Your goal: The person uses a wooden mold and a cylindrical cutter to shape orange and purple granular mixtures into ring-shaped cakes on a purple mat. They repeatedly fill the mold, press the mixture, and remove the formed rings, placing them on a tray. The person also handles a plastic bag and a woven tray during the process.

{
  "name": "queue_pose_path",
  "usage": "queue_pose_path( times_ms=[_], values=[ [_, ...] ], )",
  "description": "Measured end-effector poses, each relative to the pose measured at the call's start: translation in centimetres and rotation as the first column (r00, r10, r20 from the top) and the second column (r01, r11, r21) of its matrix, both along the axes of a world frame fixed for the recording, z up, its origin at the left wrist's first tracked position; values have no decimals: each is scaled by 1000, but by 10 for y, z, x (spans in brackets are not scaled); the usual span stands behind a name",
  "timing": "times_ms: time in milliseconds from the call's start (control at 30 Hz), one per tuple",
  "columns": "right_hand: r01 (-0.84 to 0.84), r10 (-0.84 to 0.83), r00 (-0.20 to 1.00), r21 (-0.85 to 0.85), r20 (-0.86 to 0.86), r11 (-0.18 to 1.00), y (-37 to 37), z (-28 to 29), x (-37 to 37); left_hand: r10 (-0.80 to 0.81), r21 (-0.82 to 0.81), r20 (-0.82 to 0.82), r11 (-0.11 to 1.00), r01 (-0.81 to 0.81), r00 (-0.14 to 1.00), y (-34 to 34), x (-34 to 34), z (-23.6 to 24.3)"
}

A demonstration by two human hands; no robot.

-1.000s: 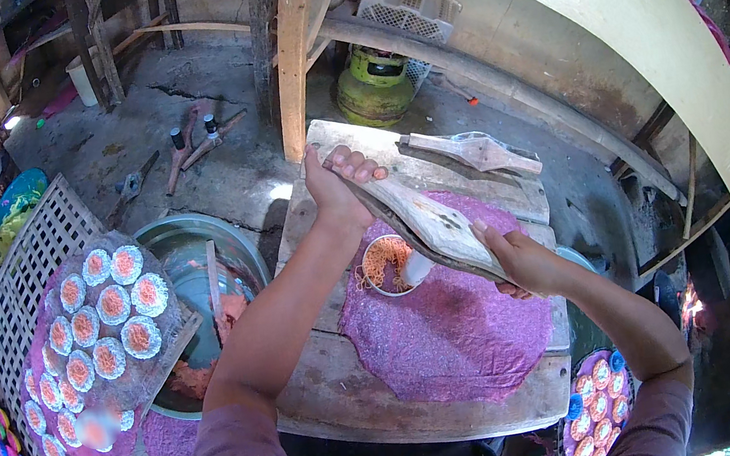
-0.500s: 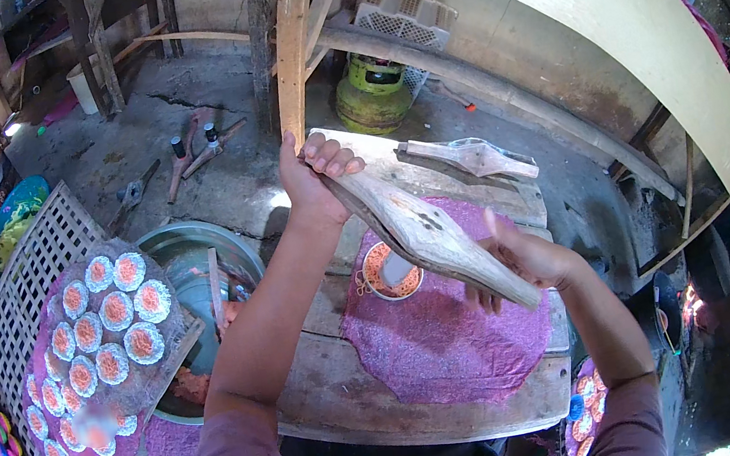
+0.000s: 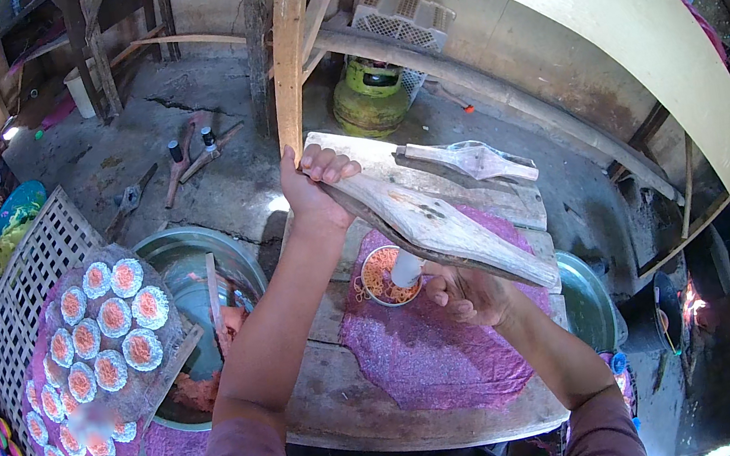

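Note:
My left hand (image 3: pixel 320 183) is closed round the upper end of a long, weathered wooden press handle (image 3: pixel 436 221), broad in the middle and slanting down to the right. A pale grey-white cylinder (image 3: pixel 407 269) shows below the wood, above a small round container (image 3: pixel 391 298) of orange strands. Whether the cylinder joins the wood is hidden. My right hand (image 3: pixel 471 292) is under the lower half of the wood, fingers loosely bent and apart beside the cylinder, holding nothing I can see. Beyond lies a second wooden piece (image 3: pixel 474 160), with a bulging middle.
The wooden bench (image 3: pixel 344 394) carries a purple speckled sheet (image 3: pixel 444 363). Left stand a basin (image 3: pixel 239 248) with orange dough and a woven tray (image 3: pixel 35 256) of orange-topped rounds in white strands. A green gas cylinder (image 3: pixel 370 98) stands behind; a second basin (image 3: pixel 586 298) is right.
My right hand has moved left and down, from the wood's lower end to beside the cylinder. The wood's lower end has shifted slightly right; my left hand keeps its grip.

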State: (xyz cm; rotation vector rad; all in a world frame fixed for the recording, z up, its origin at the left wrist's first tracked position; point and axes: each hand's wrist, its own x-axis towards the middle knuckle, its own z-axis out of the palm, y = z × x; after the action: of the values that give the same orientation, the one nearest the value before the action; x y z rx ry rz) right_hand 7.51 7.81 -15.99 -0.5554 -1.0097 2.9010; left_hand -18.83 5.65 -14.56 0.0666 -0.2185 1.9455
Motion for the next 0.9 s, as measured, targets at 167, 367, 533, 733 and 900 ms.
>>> queue_pose_path(
  times_ms=[167,367,533,733,900],
  values=[
    [14,-13,997,-12,72,1000,-11,12,0,33,23,-10,999,-33,999,-3,-11,0],
    [-225,-159,892,720,424,657,-33,17,-13,186,112,-149,979,-171,971,-16,-32,28],
    [-340,-347,926,736,150,-586,-45,3,-17,211,320,-235,939,-129,949,-34,-46,77],
    [-175,-299,954,813,1,-555,-31,9,-32,306,517,-276,846,-128,911,-73,-47,120],
    [-199,-165,980,686,115,-700,-42,20,-62,412,573,-311,800,-177,856,-98,-47,129]
  ],
)
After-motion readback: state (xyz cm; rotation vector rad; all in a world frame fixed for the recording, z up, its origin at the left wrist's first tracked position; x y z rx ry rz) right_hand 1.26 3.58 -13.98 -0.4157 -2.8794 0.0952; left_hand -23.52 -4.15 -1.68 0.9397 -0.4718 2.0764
